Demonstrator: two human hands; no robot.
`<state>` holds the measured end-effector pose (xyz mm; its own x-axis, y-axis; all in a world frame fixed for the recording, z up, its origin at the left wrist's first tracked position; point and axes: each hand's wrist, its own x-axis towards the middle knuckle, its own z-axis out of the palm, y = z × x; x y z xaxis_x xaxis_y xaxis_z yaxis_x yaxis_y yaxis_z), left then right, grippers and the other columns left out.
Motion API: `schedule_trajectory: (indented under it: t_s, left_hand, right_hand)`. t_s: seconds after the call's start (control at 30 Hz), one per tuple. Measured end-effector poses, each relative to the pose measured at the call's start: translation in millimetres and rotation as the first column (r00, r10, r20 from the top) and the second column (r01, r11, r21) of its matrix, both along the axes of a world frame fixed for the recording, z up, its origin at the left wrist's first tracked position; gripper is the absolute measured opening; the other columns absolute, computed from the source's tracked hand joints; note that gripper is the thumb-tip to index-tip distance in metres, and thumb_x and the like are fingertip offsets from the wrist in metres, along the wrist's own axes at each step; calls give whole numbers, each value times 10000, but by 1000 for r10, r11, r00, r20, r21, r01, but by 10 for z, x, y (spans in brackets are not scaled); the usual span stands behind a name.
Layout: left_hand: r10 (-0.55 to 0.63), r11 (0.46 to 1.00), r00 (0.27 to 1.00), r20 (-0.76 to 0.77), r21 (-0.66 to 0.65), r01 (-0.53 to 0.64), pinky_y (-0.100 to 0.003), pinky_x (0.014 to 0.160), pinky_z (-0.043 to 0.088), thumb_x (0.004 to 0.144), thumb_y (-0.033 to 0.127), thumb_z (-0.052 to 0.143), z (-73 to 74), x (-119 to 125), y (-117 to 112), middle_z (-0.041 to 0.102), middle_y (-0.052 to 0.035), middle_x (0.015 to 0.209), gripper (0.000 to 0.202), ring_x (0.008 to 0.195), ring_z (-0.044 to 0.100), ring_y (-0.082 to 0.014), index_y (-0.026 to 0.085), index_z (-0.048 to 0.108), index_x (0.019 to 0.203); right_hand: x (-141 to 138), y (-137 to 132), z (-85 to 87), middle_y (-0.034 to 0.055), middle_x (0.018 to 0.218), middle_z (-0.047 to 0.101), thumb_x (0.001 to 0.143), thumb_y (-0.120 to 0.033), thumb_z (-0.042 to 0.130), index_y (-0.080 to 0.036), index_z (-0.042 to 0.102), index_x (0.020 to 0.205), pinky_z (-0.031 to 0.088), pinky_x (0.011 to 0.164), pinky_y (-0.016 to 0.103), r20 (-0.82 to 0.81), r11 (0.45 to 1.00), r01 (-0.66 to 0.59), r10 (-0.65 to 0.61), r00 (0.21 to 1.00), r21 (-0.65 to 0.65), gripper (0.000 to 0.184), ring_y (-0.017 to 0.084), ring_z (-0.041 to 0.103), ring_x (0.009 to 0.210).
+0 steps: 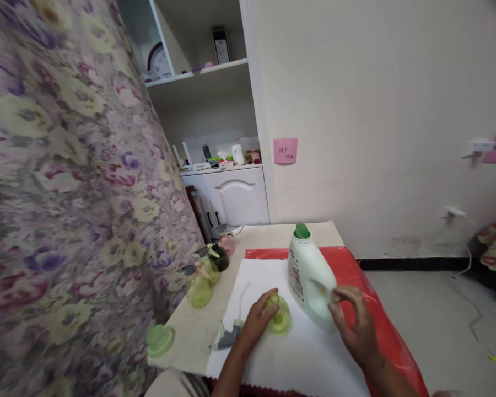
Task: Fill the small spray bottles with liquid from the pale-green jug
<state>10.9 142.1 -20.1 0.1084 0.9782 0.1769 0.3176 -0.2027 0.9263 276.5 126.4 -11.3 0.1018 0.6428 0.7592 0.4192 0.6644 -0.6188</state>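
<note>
My left hand point(261, 318) is closed round the neck and shoulder of a clear yellow-green spray bottle point(281, 324), which has no spray head on it. Beside that wrist lies a grey spray head point(230, 335) with a thin dip tube. My right hand point(355, 325) has bent fingers, with thumb and fingertips apart, at the handle side of a pale green detergent jug point(312, 275). Whether they touch the jug is hard to tell. The jug stands uncapped, a green spout point(301, 231) showing in its mouth.
A light green cap point(160, 339) lies at the table's left edge. Several spray bottles point(199, 289) line that side, near a floral curtain point(86, 220). White cloth point(273, 366) and red sheeting point(391, 325) cover the table. A cabinet point(240, 196) and wall point(355, 138) stand behind.
</note>
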Motion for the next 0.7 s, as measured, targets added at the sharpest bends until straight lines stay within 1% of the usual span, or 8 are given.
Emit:
schedule_trajectory:
  t_s: [0.07,0.13,0.23,0.33,0.43,0.53,0.63,0.7]
  left_hand:
    - [64,998,998,5,8,-64,-408,1077,376,831,432,602,-31,-12,-61,611,-78,1340,460,1252,531,-261,223,611,1240]
    - [150,988,989,6,23,-150,-406,1076,379,867,444,540,-60,-52,-159,626,-82,1320,433,1243,542,-250,222,604,1233]
    - [285,957,959,-10,53,-284,-394,1032,420,888,448,496,-89,-215,-338,704,-82,1178,382,1153,606,-245,218,621,1165]
    - [394,917,918,-52,89,-389,-370,969,464,885,442,487,-98,-488,-505,728,-76,1083,336,1074,644,-245,213,642,1077]
    - [467,883,873,-141,139,-449,-399,951,476,863,396,503,-123,-746,-629,718,-83,1057,294,1044,645,-259,205,665,1019]
    - [472,880,843,-260,196,-432,-456,1003,442,765,304,603,-225,-871,-713,699,-103,1095,287,1084,616,-284,198,692,1015]
    - [441,896,818,-369,221,-384,-494,1024,428,656,196,660,-401,-885,-770,690,-127,1152,422,1125,599,-313,197,696,1077]
    - [433,901,794,-427,228,-369,-536,1030,414,627,144,647,-523,-887,-789,678,-144,1201,506,1166,579,-343,193,682,1129]
  right_hand:
    - [-111,-79,-31,42,909,542,884,-227,543,-239,480,1130,492,827,407,120,986,-154,161,980,-61,254,214,580,859]
    - [-236,-132,-76,46,940,543,898,-210,513,-248,455,1145,512,785,376,188,945,-270,304,934,-184,257,195,593,822]
    - [-375,-163,-139,55,1006,535,904,-190,466,-248,435,1150,529,734,346,195,887,-343,412,890,-310,255,170,603,759]
    - [-435,-150,-202,49,1022,538,895,-185,450,-251,433,1165,533,721,341,189,864,-347,434,881,-365,279,162,605,737]
    - [-475,-115,-322,46,1040,544,866,-187,480,-252,445,1182,536,720,339,173,849,-334,432,885,-410,324,162,607,748]
    - [-537,-78,-511,60,1114,539,822,-192,532,-253,434,1230,536,792,364,151,834,-318,423,894,-451,424,186,611,863]
    - [-606,-40,-691,76,1236,499,788,-209,574,-262,398,1294,517,882,398,114,814,-308,411,905,-493,538,212,594,999]
    - [-645,-15,-768,81,1293,476,777,-228,596,-264,380,1326,503,920,404,82,795,-312,410,909,-520,591,224,577,1069]
